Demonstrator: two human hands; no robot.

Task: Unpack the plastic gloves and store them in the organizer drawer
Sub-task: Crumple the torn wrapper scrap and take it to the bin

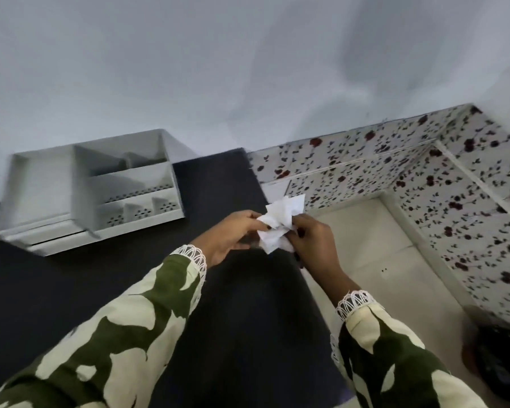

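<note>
A crumpled white packet of plastic gloves (280, 219) hangs in the air over the right edge of a dark table (130, 290). My left hand (230, 234) pinches its left side and my right hand (312, 242) grips its right side. Both hands are closed on it. The white organizer (83, 189) stands at the back left of the table against the wall, with several open compartments on top and two drawers (50, 237) at its lower front, slightly pulled out. The picture is blurred by motion.
A pale wall rises behind the table. To the right, below the table edge, lies a cream floor (374, 251) bordered by flower-patterned wall tiles (454, 201). A dark round object (498, 360) sits at the lower right corner.
</note>
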